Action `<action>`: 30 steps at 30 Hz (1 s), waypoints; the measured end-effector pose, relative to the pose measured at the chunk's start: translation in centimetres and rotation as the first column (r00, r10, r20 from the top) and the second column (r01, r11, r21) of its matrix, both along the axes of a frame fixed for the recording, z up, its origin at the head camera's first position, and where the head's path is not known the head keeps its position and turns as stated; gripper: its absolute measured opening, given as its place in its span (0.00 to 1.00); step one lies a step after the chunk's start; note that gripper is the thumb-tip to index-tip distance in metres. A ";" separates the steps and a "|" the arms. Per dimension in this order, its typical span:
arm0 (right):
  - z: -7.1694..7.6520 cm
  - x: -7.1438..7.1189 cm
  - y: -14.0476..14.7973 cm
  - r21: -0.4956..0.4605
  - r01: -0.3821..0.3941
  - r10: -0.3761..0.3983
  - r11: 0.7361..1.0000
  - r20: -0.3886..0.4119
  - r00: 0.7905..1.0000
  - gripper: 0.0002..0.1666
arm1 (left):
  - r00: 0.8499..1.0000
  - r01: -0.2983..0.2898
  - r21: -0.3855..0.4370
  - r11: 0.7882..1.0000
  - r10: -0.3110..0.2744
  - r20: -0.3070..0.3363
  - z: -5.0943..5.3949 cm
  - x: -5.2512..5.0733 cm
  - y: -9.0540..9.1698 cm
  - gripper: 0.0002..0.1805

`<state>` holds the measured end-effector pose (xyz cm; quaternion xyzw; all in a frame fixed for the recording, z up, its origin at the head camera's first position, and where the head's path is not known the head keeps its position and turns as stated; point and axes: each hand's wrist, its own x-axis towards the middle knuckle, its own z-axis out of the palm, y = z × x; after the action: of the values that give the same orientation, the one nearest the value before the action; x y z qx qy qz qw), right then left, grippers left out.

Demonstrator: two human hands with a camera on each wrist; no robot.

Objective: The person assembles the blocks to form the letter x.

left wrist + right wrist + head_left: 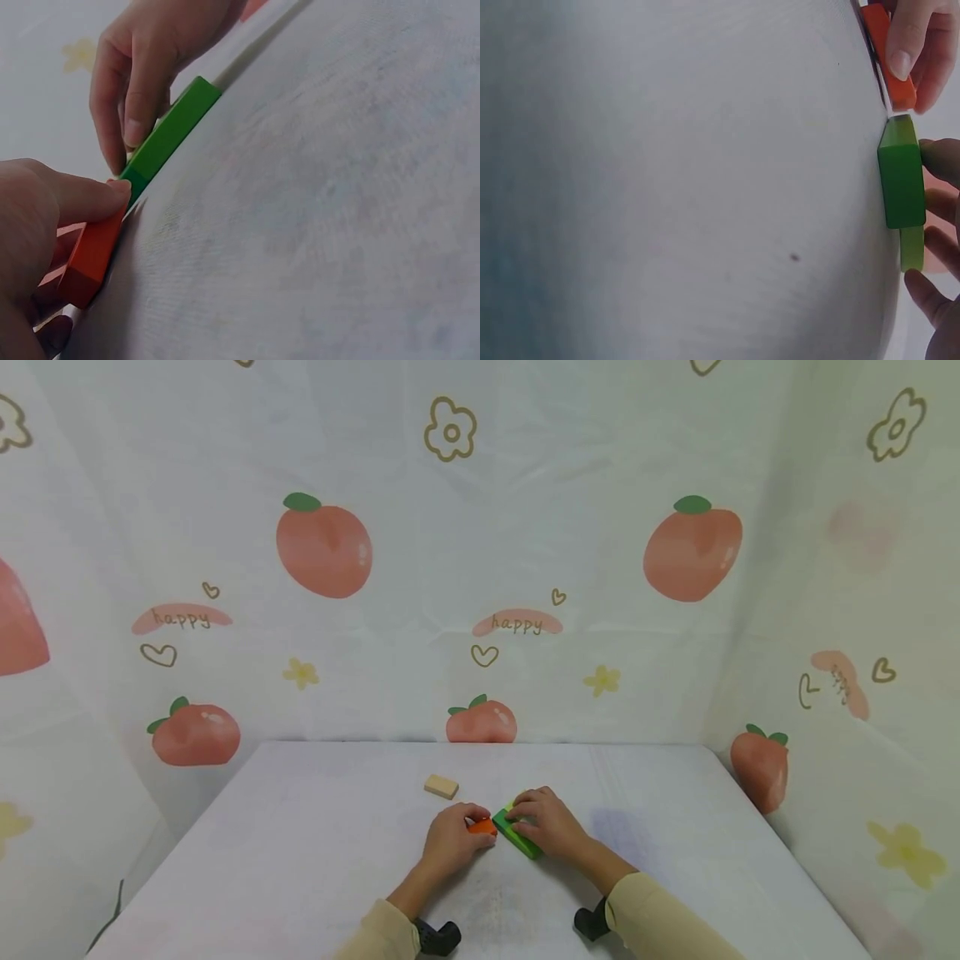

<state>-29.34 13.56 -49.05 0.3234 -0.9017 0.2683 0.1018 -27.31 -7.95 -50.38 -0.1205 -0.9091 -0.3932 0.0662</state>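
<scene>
Between thumb and fingers, my left hand [448,841] pinches an orange block [482,827], which lies low at the table surface. Right beside it, a group of green blocks [528,846] in darker and lighter shades lies together on the table. My right hand [557,828] holds this group from above, partly covering it. In the left wrist view, the orange block [94,259] meets or nearly meets the end of the green blocks [169,135]. The right wrist view shows a narrow gap between the orange block [889,56] and the green ones [902,184].
A pale wooden block [442,787] lies farther back on the white-covered table [315,860], beyond my left hand. A patterned curtain [405,552] stands behind the table and along both sides. Black wrist devices [438,937] show below the sleeves.
</scene>
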 end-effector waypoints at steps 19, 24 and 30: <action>-0.2 -0.1 0.1 -0.032 -0.025 0.023 0.999 -0.051 0.998 0.09 | 0.995 0.085 0.011 0.996 -0.085 0.055 0.7 0.2 -0.1 0.21; -0.2 -0.1 0.2 -0.039 -0.023 0.022 0.999 -0.046 0.999 0.09 | 0.991 0.122 0.024 0.992 -0.123 0.060 0.8 0.3 -0.2 0.21; -0.2 -0.1 0.1 -0.033 -0.029 0.028 0.999 -0.031 0.999 0.09 | 0.993 0.102 0.017 0.995 -0.103 0.065 1.1 0.8 0.1 0.21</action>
<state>-29.40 13.66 -49.25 0.3383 -0.8907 0.2800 0.1171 -26.52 -7.83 -49.32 -0.1533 -0.9007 -0.4061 0.0167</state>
